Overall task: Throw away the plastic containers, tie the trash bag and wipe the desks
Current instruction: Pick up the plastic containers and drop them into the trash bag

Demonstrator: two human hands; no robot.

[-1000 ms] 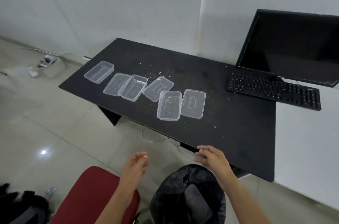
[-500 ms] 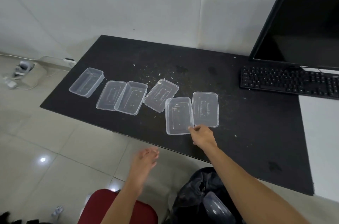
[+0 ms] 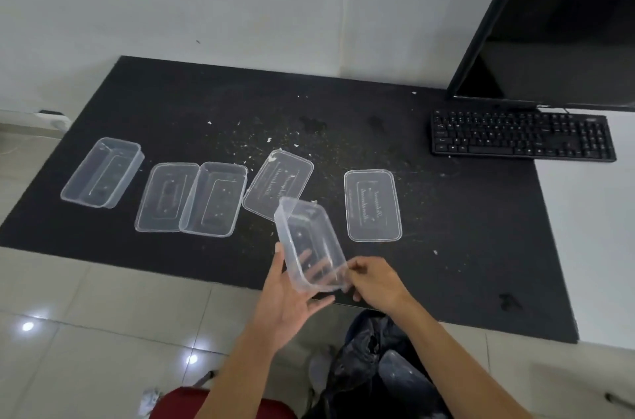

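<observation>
Office: black desk (image 3: 429, 246), monitor (image 3: 556, 33), keyboard (image 3: 522, 137).

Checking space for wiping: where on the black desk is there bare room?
Bare: the black desk between the rightmost lid and its right edge, in front of the keyboard; also the crumb-strewn back strip along the wall. Crowded: the front left row of containers.

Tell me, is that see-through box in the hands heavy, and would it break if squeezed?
Probably very light: the clear container is thin, empty-looking plastic, and the left hand and right hand hold it up by one end alone. Its thin walls likely bend when squeezed rather than shatter. Its smooth sides may be a bit slippery.
</observation>
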